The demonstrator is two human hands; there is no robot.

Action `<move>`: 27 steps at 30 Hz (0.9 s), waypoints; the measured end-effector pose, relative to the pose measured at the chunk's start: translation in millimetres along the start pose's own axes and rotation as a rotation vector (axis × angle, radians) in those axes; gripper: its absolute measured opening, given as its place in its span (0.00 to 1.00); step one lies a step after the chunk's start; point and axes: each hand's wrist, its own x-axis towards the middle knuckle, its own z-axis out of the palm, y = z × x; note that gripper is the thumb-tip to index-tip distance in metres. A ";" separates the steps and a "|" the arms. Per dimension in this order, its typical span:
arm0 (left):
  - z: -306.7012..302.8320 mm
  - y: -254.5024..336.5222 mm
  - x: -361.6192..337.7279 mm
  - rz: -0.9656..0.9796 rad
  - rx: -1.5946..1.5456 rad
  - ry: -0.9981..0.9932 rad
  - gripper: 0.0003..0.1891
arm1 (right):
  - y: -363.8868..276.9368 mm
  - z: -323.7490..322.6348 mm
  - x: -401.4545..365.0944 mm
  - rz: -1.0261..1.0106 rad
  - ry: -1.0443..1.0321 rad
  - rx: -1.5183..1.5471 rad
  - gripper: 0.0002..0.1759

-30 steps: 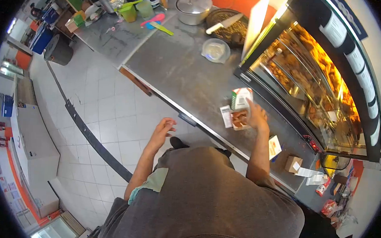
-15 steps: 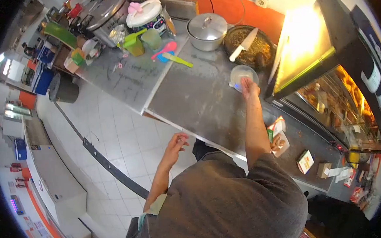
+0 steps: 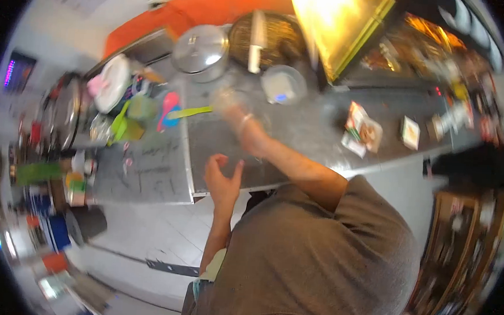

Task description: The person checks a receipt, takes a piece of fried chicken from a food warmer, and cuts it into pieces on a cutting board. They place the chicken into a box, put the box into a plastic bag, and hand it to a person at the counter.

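Note:
My right hand [image 3: 248, 128] is over the steel counter [image 3: 305, 132], smeared by motion. It grips a translucent, roundish plastic piece [image 3: 231, 100], too blurred to tell whether lid or tub. Just right of it stands a clear plastic tub [image 3: 283, 84] with a bluish spot inside. My left hand [image 3: 223, 182] hangs at the counter's front edge, thumb and fingers curved apart, holding nothing. Close by on the left are a green-yellow spatula [image 3: 192, 112] and pink and blue scoops [image 3: 170, 106].
At the back stand a lidded pot [image 3: 200, 53] and a dark round pan [image 3: 279, 41] with a white-handled knife [image 3: 257, 42] across it. A lit display cabinet [image 3: 352, 31] is at right. An opened food box [image 3: 362, 131] lies on the counter.
My view has turned to the right. My right hand has come away from the tub towards the left, with a translucent piece in it. My left hand has risen to the counter edge.

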 end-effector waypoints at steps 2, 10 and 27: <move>6.6 0.6 7.1 0.155 0.114 0.108 0.21 | 18.7 10.4 -31.7 -0.067 -0.014 -0.369 0.30; 44.6 16.8 2.8 0.494 0.105 -0.094 0.19 | -9.0 -1.1 -92.5 -0.562 0.334 -0.101 0.35; 193.9 48.3 -75.5 0.234 -0.240 -0.891 0.16 | -112.2 -328.5 -148.3 0.034 1.383 -1.328 0.25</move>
